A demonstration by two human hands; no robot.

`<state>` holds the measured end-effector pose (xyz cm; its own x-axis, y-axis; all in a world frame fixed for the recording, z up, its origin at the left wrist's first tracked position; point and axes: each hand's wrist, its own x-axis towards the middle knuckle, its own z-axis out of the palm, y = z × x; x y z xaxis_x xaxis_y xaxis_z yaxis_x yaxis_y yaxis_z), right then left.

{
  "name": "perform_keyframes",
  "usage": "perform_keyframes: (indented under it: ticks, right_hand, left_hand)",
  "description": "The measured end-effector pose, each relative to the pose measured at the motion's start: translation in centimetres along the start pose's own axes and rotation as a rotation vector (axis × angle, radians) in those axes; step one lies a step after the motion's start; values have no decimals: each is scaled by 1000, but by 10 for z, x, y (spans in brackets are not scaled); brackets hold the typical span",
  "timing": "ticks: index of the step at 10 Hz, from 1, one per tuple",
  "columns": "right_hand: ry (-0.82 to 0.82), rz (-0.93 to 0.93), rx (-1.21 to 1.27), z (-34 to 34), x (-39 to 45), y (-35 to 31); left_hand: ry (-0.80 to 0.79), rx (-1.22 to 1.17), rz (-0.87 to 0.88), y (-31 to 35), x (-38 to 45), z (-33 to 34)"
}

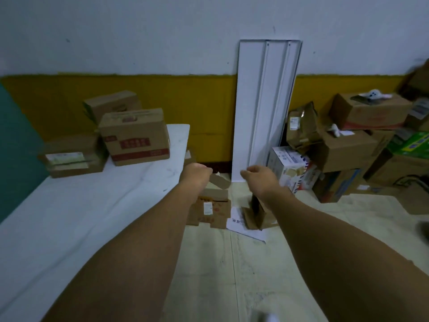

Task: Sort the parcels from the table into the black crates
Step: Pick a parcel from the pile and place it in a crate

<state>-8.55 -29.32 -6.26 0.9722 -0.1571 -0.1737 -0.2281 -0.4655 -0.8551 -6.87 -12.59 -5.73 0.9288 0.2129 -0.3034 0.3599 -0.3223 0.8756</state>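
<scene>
A: Start close in. What are the hands doing?

B: Both arms reach out over the floor. The left hand (197,174) sits just past the desk's corner with its fingers curled under; nothing shows in it, though its far side is hidden. The right hand (257,176) hangs with loosely bent fingers and holds nothing.

A: And under them?

B: Flattened cardboard (210,211) and a sheet of white paper (246,228) lie on the floor, with a small dark upright box (255,205) just below the right wrist.

A: Where are the parcels, then?

B: On the white desk (69,217) at the left, pushed to its far end: a flat parcel with a label (72,159), a carton with red print (137,137) beside it, and another carton (112,104) behind, near the wall.

A: Any black crates?

B: None in view. A white panel (262,108) leans on the wall, and a heap of boxes (348,140) fills the far right.

A: So how far along?

B: I'd judge there is work left: at least three parcels wait on the desk, and neither hand carries one. What is already sorted cannot be told from here.
</scene>
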Motion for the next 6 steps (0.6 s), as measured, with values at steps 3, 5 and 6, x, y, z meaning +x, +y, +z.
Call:
perform_keyframes:
  ticks: [3,5,6]
  right_hand:
    - [-272,-186,-103,11,223,-69]
    - [-486,-257,-139,93,287,-116]
    - [-613,-353,-244,142,307,-141]
  left_hand:
    - [316,-120,-73,79,158,8]
    - [442,-219,-191,80,222,-21]
    - [504,-123,-312,64,266,-55]
